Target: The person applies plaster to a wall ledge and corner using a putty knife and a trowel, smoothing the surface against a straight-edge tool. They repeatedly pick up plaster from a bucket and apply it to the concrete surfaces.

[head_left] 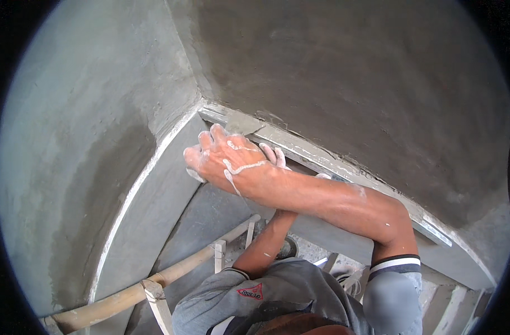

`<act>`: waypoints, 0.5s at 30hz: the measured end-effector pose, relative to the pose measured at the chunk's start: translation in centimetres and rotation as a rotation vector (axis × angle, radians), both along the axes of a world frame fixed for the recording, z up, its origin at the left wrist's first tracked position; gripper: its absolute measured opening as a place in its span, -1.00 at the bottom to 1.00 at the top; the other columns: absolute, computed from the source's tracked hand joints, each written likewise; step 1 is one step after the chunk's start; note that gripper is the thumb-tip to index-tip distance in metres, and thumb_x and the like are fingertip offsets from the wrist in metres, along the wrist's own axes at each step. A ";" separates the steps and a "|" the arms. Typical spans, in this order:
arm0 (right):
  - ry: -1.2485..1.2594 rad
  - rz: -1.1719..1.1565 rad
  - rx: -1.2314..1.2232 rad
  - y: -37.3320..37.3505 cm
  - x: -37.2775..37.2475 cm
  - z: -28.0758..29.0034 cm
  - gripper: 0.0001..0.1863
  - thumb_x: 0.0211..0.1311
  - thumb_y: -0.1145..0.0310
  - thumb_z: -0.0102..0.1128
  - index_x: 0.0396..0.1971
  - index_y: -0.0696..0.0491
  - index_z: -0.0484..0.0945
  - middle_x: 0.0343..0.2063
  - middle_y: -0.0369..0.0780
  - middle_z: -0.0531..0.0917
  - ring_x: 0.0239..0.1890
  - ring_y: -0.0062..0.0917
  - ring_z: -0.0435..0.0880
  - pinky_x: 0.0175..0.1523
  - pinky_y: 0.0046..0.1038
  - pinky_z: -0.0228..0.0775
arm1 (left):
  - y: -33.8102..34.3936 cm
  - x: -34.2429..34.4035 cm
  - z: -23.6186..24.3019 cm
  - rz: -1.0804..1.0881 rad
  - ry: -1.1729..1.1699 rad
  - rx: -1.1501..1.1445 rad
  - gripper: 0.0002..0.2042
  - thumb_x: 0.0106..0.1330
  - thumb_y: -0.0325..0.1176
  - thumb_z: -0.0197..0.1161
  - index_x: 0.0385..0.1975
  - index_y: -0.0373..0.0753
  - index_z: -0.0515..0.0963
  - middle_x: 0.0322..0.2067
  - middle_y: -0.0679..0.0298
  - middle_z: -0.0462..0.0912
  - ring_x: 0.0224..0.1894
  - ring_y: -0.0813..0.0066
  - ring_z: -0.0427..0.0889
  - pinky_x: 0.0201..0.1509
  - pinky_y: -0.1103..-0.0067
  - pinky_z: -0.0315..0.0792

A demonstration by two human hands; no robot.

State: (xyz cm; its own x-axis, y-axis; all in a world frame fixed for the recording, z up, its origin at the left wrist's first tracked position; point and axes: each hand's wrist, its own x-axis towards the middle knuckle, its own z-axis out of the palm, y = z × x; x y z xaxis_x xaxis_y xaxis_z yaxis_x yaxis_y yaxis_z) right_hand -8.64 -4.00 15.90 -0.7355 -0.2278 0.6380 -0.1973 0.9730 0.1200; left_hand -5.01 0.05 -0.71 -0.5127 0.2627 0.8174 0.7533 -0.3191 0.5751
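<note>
Right hand [227, 162], one: just nine o'clock of centre, white-smeared, fingers bent, cannot tell what they hold
Left hand [280, 157], one: mostly behind the right forearm, fingertips near the bar, grip unclear
Long bar [434, 231], one: slanting from centre toward four o'clock
Bamboo pole [182, 266], one: seven o'clock

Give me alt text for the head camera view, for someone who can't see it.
A person's plaster-streaked right hand is beside a pale strip edging a grey plastered surface, its forearm crossing over the mostly hidden left hand. A bamboo pole slants across the lower left.
</note>
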 end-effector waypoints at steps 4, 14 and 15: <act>-0.186 -0.015 0.017 -0.2 -0.9 0.2 -0.88 0.01 0.46 0.15 -0.49 0.21 0.49 -0.39 0.15 0.58 -0.24 -0.09 0.67 -0.34 -0.33 0.60 | -0.1 -0.1 0.1 0.004 0.002 -0.009 0.21 -0.05 0.25 0.34 0.33 -0.32 -0.39 0.31 -0.36 -0.47 0.39 -0.31 -0.30 0.39 0.05 -0.07; 0.076 0.090 -0.061 -3.3 1.7 0.9 -0.87 0.09 0.39 0.11 -0.46 0.16 0.53 -0.40 0.00 0.59 -0.19 -0.23 0.63 -0.36 -0.32 0.58 | -0.9 -0.2 0.3 0.077 0.049 -0.101 0.20 -0.05 0.22 0.36 0.33 -0.28 -0.37 0.32 -0.34 -0.48 0.38 -0.33 -0.27 0.37 0.04 -0.02; 0.074 0.090 -0.063 -2.7 1.2 1.0 -0.87 0.09 0.39 0.11 -0.46 0.16 0.53 -0.40 0.00 0.59 -0.19 -0.23 0.63 -0.36 -0.32 0.58 | -0.8 -0.2 0.5 0.082 0.063 -0.104 0.19 -0.05 0.21 0.38 0.33 -0.27 -0.36 0.32 -0.33 -0.48 0.38 -0.33 -0.26 0.36 0.03 0.00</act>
